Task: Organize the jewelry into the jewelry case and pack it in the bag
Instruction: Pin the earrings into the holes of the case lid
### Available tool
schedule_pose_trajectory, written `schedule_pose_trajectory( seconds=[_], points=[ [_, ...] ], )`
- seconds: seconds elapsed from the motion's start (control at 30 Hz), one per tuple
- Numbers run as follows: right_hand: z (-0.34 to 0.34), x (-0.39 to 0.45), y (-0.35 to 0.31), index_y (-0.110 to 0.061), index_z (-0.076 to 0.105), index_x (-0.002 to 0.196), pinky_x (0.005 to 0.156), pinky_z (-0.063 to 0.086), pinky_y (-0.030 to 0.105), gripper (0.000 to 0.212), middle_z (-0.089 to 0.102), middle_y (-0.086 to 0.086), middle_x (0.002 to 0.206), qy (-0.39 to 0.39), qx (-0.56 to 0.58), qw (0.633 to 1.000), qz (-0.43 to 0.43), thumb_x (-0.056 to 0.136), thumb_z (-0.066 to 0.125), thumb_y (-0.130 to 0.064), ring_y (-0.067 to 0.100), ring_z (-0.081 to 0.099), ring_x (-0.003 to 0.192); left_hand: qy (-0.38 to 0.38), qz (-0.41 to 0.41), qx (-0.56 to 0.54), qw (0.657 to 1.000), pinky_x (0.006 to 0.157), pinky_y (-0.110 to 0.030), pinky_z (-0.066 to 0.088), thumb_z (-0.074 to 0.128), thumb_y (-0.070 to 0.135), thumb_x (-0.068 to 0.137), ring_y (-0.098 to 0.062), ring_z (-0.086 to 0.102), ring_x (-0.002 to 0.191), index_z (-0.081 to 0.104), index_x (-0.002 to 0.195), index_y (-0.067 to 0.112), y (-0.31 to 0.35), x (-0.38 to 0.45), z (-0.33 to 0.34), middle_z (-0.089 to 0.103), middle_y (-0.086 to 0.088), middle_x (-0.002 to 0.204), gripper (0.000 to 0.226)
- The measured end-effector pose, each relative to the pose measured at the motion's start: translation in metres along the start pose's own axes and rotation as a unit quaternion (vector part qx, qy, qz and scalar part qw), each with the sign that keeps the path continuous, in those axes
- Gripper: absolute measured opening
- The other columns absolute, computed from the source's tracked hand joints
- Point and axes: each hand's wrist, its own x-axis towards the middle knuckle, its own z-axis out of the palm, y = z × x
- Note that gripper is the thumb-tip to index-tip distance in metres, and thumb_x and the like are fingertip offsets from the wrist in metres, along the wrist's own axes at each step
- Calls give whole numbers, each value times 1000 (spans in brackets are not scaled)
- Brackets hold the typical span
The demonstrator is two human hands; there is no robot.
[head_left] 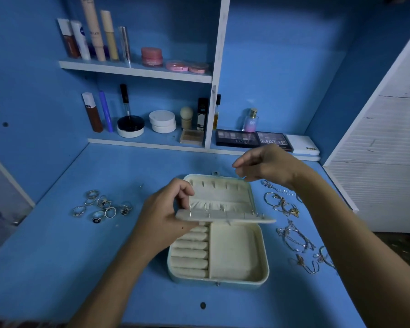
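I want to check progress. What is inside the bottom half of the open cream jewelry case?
The cream jewelry case holds a column of padded ring rolls and an empty square compartment. No jewelry is visible; the earring panel in the left hand covers the far edge.

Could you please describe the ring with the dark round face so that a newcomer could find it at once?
Start at the open jewelry case on the blue desk. Left of it lies a cluster of silver rings. The ring sits at the cluster's near edge, the only one with a dark round face.

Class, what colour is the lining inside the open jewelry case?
Cream, off-white lining in the jewelry case, seen in the head view.
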Motion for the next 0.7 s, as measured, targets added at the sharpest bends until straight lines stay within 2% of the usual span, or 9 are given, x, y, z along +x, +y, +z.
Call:
schedule_pose_trajectory(
  seconds=[0.13, 0.23, 0.33, 0.43, 0.53, 0.63, 0.7],
  points=[
    [14, -5, -8, -13, 79, 96, 84, 59, 23, 15, 78, 10, 92, -47, -36, 998, 4, 85, 76, -4, 18, 74, 88, -15, 55, 44, 997, 58, -7, 33, 70, -10, 57, 1, 48, 65, 56, 91, 20, -4, 0, -3, 53, 8, 74, 47],
    [27, -7, -15, -12, 78, 93, 77, 58, 20, 16, 78, 7, 89, -88, -26, 996, 6, 87, 71, 1, 14, 74, 83, -13, 65, 52, 996, 60, -7, 33, 66, -12, 56, 0, 49, 68, 56, 91, 19, -6, -1, -2, 53, 10, 74, 48],
    [39, -8, -23, -19, 77, 91, 77, 58, 20, 18, 77, 4, 87, -119, -98, 988, -6, 90, 68, -3, 13, 74, 81, -12, 67, 54, 996, 61, -7, 33, 65, -12, 55, -1, 50, 69, 56, 92, 20, -8, -1, -1, 53, 11, 74, 49],
    [50, -11, -30, -26, 77, 89, 78, 58, 21, 22, 75, -6, 83, -138, -162, 977, -24, 89, 68, -6, 13, 73, 83, -11, 69, 55, 996, 60, -8, 33, 65, -11, 55, -2, 50, 69, 56, 91, 21, -8, 0, -1, 53, 11, 74, 49],
    [57, -12, -35, -25, 78, 91, 75, 57, 18, 25, 73, -9, 80, -148, -198, 968, -32, 87, 68, -2, 6, 71, 79, -7, 71, 57, 996, 61, -7, 34, 66, -12, 54, 0, 50, 69, 56, 90, 20, -6, -1, -1, 53, 12, 73, 49],
    [60, -11, -36, -21, 76, 90, 78, 62, 28, 25, 74, -2, 82, -168, -166, 972, -8, 86, 68, 3, 15, 73, 81, -4, 74, 56, 996, 62, -6, 34, 64, -14, 52, 1, 49, 70, 56, 90, 19, -6, -1, -1, 53, 12, 73, 50],
    [60, -12, -37, -18, 72, 92, 74, 62, 29, 25, 73, 1, 82, -180, -149, 972, -4, 86, 66, 6, 15, 72, 79, -3, 76, 57, 995, 62, -7, 34, 63, -12, 53, -1, 50, 70, 56, 90, 21, -7, -1, -1, 52, 12, 73, 51]
  ],
)
